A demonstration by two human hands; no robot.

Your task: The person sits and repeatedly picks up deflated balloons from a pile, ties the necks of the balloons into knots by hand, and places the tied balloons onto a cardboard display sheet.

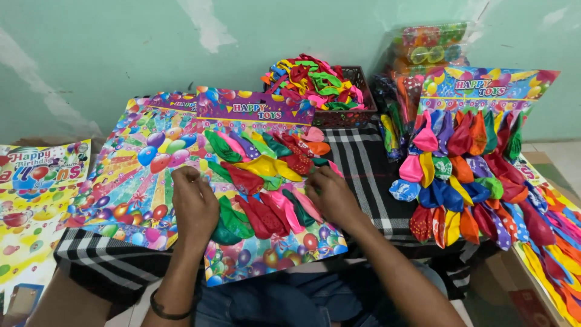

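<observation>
Your left hand and right hand, fingers curled, press balloons onto the colourful card on your lap; too many to count. One basket behind.

Flat balloon card — limp multicoloured balloons attached.

Checked cloth open between balloon card, filled card, basket behind

Both forearms run off the near edge, the left hand hides its fingertips against the balloon card, and the right edge crops a far-right balloon stack.
</observation>
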